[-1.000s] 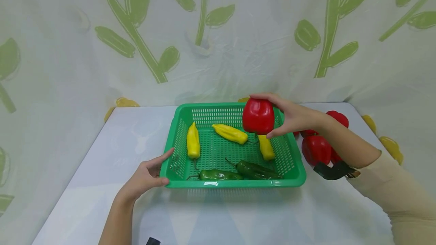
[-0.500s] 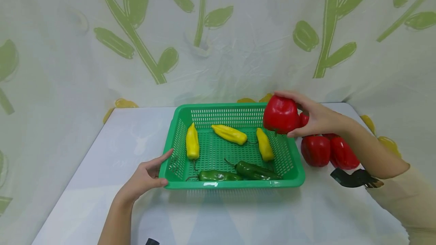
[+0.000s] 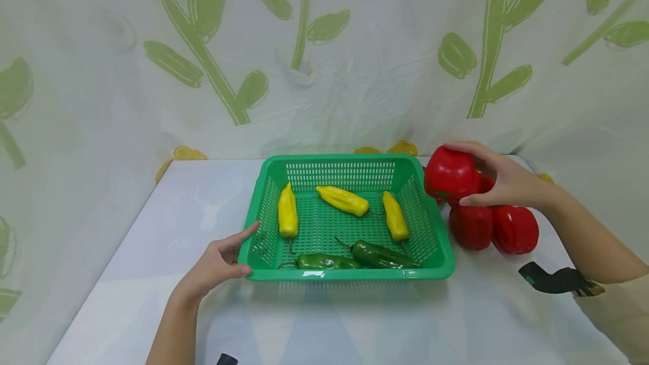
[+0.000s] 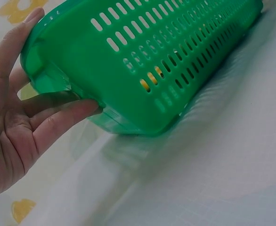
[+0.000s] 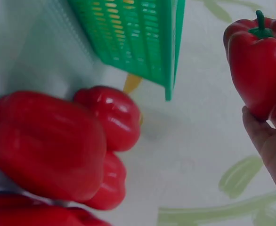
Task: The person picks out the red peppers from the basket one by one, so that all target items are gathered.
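Observation:
My left hand (image 3: 218,263) grips the near left corner of a green plastic basket (image 3: 350,275), its thumb at the front rim. The left wrist view shows that hand (image 4: 20,113) holding the basket's end (image 4: 124,94). In the basket lie several yellow peppers (image 3: 288,213) and long green peppers (image 3: 385,254). My right hand (image 3: 499,179) holds a red bell pepper (image 3: 448,173) in the air just right of the basket. Its green stem shows in the right wrist view, where fingers touch the bell pepper (image 5: 255,66).
Several more red bell peppers (image 3: 470,227) rest on the white table (image 3: 350,325) to the basket's right, partly hidden by the right hand and its pepper. A patterned cloth (image 3: 355,100) hangs behind the table. Dark camera straps (image 3: 552,279) show near the wrists.
My right hand has moved right with the red bell pepper, from over the basket to beside it, above the other bell peppers. The left hand and basket stay in place.

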The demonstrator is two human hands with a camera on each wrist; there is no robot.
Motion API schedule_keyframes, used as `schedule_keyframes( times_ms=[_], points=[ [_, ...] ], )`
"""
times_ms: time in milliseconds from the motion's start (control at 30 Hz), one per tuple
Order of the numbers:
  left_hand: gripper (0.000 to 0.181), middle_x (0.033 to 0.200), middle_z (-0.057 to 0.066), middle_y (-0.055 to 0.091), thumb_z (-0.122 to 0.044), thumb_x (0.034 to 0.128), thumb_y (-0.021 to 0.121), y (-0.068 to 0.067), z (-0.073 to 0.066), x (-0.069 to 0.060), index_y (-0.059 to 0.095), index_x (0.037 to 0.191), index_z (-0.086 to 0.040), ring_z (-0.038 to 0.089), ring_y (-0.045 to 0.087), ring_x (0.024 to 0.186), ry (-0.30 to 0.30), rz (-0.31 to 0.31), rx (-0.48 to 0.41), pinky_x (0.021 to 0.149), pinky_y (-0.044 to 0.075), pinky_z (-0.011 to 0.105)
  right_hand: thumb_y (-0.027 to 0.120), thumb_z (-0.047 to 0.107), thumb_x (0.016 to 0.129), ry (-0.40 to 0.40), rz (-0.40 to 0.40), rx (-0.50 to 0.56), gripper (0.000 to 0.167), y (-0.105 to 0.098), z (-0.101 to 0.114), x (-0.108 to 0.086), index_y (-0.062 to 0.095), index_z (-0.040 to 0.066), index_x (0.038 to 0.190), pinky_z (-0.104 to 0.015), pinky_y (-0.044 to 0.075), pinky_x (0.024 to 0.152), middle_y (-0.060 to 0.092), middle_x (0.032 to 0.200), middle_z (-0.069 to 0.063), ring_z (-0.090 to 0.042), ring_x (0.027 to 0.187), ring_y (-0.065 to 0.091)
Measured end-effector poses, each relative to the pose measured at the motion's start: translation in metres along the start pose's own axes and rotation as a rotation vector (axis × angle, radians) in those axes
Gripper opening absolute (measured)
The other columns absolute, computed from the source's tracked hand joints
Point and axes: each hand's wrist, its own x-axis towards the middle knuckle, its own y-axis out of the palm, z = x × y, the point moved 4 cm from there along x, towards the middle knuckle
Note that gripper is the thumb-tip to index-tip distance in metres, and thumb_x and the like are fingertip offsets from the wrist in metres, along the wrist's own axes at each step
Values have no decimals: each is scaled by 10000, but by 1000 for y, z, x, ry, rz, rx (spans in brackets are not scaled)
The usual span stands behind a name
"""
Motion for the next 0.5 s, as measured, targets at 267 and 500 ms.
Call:
schedule_keyframes(
  times_ms=[267,500],
  points=[
    [773,1393,384,336,-66,823,717,-1,1,-1,271,1442,62,79,605,1053,2,0,7,805,537,239,793,-98,606,31,-34,-3,982,-7,-16,-15,309,77,1443,-273,561,685,418,1313,95,-61,1142,438],
    [771,1415,363,321,-62,816,723,-1,1,0,288,1443,48,65,591,1080,3,-5,11,825,528,233,825,-35,591,158,-49,-43,983,-6,-30,-24,334,118,1429,-284,560,648,420,1264,144,-35,1095,444]
  ],
)
